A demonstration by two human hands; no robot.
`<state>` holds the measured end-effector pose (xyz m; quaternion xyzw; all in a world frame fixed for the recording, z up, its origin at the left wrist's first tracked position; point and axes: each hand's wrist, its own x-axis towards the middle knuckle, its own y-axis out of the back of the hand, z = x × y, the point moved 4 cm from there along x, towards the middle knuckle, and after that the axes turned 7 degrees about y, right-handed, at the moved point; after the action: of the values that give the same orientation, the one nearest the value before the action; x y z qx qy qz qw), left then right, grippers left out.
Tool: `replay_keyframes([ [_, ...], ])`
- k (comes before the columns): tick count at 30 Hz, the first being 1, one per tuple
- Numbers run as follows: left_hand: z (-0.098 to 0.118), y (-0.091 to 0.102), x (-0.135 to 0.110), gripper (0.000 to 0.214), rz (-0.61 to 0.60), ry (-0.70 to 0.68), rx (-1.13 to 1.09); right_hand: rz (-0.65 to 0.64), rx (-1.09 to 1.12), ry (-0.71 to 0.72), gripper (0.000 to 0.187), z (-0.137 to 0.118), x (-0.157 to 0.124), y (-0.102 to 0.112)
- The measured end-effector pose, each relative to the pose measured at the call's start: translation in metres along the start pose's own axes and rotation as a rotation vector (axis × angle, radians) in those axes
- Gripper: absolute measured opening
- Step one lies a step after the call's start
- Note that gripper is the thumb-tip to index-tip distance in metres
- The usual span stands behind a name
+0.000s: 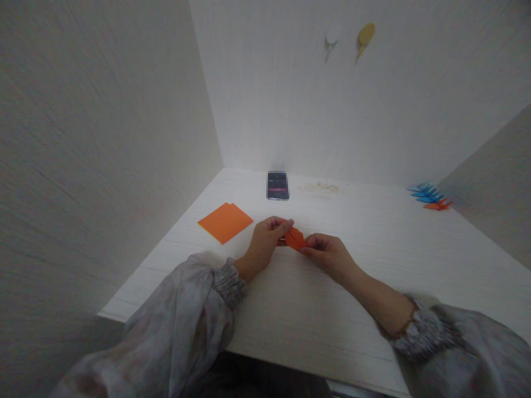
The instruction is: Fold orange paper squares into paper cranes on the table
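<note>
A small folded orange paper piece (295,239) is held just above the white table (373,260), near its middle. My left hand (266,239) pinches its left end with thumb and fingers. Its right end is pinched by my right hand (326,252). Both hands are close together, fingers curled around the paper. Grey sleeves cover both forearms; the right one is pushed up.
A stack of flat orange paper sheets (225,221) lies to the left. A dark phone (277,185) lies at the back by the wall. Several folded blue and orange paper pieces (429,196) sit at the far right. Walls close the table on three sides.
</note>
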<state>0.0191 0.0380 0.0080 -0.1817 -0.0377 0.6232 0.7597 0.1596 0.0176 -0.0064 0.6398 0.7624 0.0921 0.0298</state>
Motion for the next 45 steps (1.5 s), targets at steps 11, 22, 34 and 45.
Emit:
replay_keyframes([
  [11,-0.001,-0.003,-0.002,0.040,-0.099,0.000,0.107,-0.001,0.047,0.051,0.020,-0.003,-0.001,0.000],
  [22,-0.004,-0.005,-0.003,0.044,-0.124,-0.007,0.269,-0.008,-0.026,0.120,0.016,-0.007,0.003,0.000],
  [34,-0.006,-0.008,-0.003,0.050,-0.158,0.023,0.255,0.069,-0.398,0.254,0.012,-0.026,-0.002,0.002],
  [45,-0.013,-0.012,-0.002,0.055,-0.242,0.092,0.238,0.015,0.017,0.140,0.015,-0.012,0.002,-0.002],
])
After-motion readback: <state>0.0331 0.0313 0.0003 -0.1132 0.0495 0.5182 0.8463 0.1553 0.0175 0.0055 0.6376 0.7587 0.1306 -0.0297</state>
